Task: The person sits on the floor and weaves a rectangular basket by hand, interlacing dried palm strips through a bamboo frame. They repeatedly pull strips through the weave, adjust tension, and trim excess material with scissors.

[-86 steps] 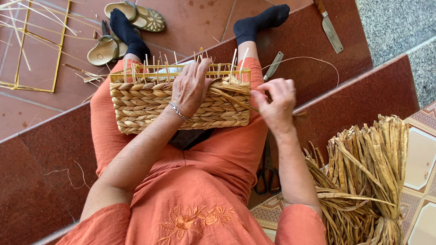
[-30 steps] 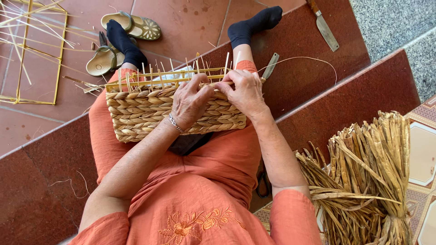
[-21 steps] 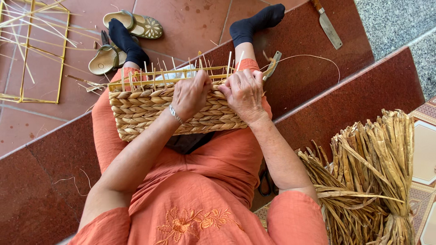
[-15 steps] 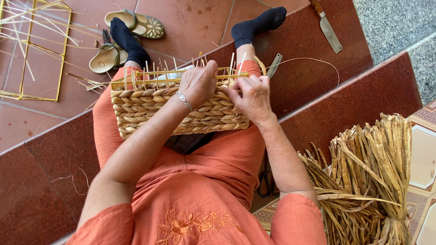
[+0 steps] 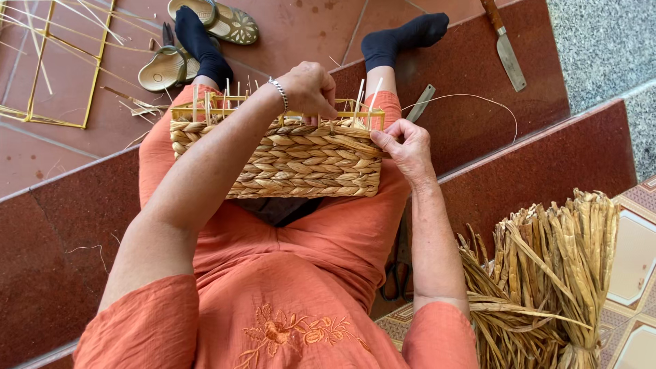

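Since the previous frame, both hands have been shifted along the rim of the woven basket point(image 5: 287, 158): the left hand point(image 5: 311, 89) is now laid over the upper rim near its middle, and the right hand point(image 5: 404, 145) has been drawn back to the basket's right-hand corner. The basket is carried on the lap, across both thighs of the orange trousers point(image 5: 342, 232). Its wall is built of thick, twisted straw-coloured fibre laid in plaited horizontal rows over a yellow wire frame, from which thin pale stakes point(image 5: 362, 96) project upright. The left hand is closed loosely over the rim, fingers curled down against the top row; a beaded metal bracelet point(image 5: 277, 90) is worn at its wrist. The right hand is pinched shut on a thin pale strand point(image 5: 478, 99), which arcs outward over the dark red step point(image 5: 519, 150). A bundle of dried flat fibre point(image 5: 553, 273), tied at its base, is stood at the right edge of the step. A second wire frame point(image 5: 61, 68) lies on the tiled floor at upper left, beside two sandals point(image 5: 198, 41). A knife point(image 5: 504, 44) rests near the upper right corner.
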`<state>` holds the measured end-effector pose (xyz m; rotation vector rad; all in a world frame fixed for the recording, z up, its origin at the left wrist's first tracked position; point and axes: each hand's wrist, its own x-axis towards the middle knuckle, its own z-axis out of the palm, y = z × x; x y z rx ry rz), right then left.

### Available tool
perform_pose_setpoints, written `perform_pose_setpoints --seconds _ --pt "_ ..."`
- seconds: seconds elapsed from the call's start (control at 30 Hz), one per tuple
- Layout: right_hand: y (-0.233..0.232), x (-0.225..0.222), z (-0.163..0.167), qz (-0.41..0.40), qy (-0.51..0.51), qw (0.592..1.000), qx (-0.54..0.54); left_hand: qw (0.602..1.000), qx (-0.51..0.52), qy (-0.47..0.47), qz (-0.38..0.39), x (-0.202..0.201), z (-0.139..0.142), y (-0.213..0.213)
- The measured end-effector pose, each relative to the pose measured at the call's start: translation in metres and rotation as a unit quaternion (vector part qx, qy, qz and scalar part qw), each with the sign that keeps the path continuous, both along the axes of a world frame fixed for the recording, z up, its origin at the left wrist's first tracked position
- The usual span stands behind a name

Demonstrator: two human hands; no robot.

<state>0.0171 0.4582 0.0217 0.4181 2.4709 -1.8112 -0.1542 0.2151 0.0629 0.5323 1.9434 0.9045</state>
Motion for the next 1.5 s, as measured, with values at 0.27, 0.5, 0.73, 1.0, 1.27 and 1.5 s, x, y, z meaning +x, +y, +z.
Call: perform_pose_setpoints --seconds 0.27,0.5,0.73,1.0,1.27,1.5 --pt "-0.002 0.008 0.017 -0.012 -0.038 0.997 -0.071 0.957 0.048 0.287 -0.009 0.025 0.005 -0.009" --pt "-0.017 0.023 0.043 0.058 0.258 0.873 0.410 0.762 -0.010 0.615 -0.203 0.051 0.008 0.005" --pt "-0.015 0.039 0.055 0.094 0.081 0.965 0.232 0.927 -0.008 0.364 -0.088 0.048 -0.006 0.024" --pt "-0.007 0.028 0.076 0.099 0.149 0.933 0.312 0.991 0.091 0.083 -0.054 0.038 0.006 -0.012" --pt "-0.047 -0.006 0.098 0.076 0.396 0.758 0.513 0.968 0.101 0.200 -0.111 0.060 0.010 -0.009" --pt "-0.005 -0.032 0.074 0.051 0.003 0.997 0.061 0.960 0.050 0.273 -0.043 0.082 0.009 0.011"
